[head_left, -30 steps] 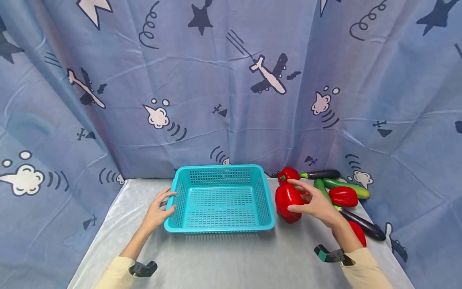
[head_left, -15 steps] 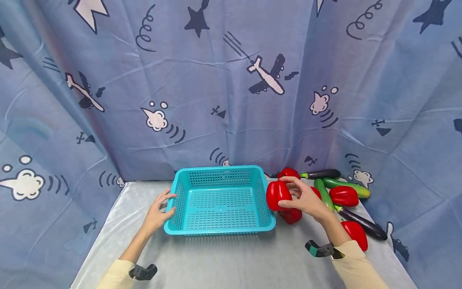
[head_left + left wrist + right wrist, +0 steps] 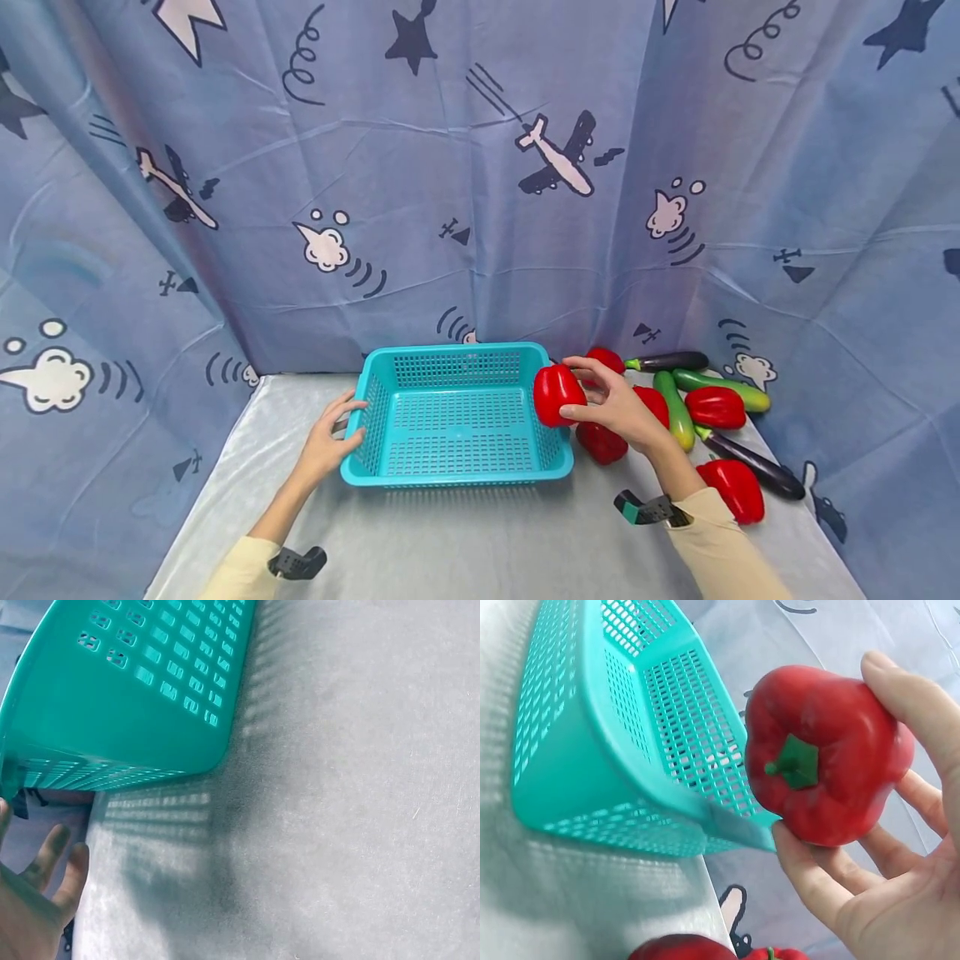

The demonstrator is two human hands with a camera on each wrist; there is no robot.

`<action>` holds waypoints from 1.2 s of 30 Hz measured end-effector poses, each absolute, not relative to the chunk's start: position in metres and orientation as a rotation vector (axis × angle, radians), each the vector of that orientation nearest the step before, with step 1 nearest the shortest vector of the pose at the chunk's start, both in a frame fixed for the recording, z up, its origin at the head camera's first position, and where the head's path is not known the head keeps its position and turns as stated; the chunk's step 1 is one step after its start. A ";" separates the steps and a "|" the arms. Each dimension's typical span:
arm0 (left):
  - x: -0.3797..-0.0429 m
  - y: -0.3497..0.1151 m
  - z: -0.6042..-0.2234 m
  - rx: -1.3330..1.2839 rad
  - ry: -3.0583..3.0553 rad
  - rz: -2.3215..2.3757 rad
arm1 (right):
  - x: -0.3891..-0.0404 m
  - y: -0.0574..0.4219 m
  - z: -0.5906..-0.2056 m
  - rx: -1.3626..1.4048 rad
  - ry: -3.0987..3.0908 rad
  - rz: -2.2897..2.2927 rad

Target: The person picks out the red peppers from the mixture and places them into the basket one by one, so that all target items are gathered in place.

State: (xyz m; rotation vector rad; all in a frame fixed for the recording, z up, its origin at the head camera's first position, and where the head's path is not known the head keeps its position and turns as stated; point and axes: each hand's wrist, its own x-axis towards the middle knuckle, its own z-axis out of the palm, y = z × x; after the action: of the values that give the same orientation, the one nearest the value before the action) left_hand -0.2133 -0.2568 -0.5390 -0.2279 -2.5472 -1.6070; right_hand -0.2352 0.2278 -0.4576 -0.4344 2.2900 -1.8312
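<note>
1. The fingers (image 3: 810, 881) and thumb of the right hand (image 3: 621, 408) are curled round a red pepper (image 3: 555, 397), which is pinched at its sides.
2. The pepper is held up at the right rim of a turquoise basket (image 3: 457, 480), its green stem (image 3: 798, 763) turned toward the right wrist camera.
3. The fingers of the left hand (image 3: 328, 437) are spread, and the basket's left rim is touched by its fingertips.
4. Other peppers (image 3: 716, 407), eggplants (image 3: 756, 468) and cucumbers (image 3: 723, 391) are gathered right of the basket on the table (image 3: 465, 542).
</note>
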 end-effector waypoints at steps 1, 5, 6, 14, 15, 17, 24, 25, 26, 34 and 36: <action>-0.213 -0.257 -0.539 -0.227 -2.547 -1.609 | -0.236 0.225 -0.457 -0.443 2.275 -1.835; -0.213 -0.257 -0.538 -0.229 -2.549 -1.612 | -0.241 0.215 -0.456 -0.482 2.228 -1.850; -0.213 -0.257 -0.538 -0.229 -2.551 -1.611 | -0.242 0.212 -0.456 -0.487 2.222 -1.854; -0.213 -0.257 -0.537 -0.226 -2.555 -1.587 | -0.253 0.186 -0.459 -0.469 2.190 -1.881; -0.213 -0.257 -0.537 -0.224 -2.556 -1.591 | -0.254 0.183 -0.460 -0.466 2.193 -1.880; -0.213 -0.257 -0.537 -0.220 -2.556 -1.600 | -0.255 0.177 -0.459 -0.446 2.200 -1.874; -0.213 -0.258 -0.538 -0.227 -2.536 -1.616 | -0.262 0.158 -0.461 -0.419 2.185 -1.888; -0.212 -0.258 -0.537 -0.229 -2.534 -1.610 | -0.263 0.156 -0.461 -0.420 2.176 -1.891; -0.211 -0.257 -0.536 -0.232 -2.534 -1.602 | -0.265 0.153 -0.462 -0.415 2.164 -1.897; -0.198 -0.245 -0.508 -0.237 -2.539 -1.603 | -0.272 0.135 -0.460 -0.493 2.072 -1.925; -0.196 -0.243 -0.503 -0.235 -2.551 -1.600 | -0.273 0.131 -0.459 -0.507 2.056 -1.926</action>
State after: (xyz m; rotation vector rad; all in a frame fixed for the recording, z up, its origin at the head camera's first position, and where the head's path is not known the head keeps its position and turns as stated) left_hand -0.1960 -0.2431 -0.5026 -0.2346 -2.5508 -1.5995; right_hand -0.2734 0.1315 -0.4591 -0.5069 2.0555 -1.9259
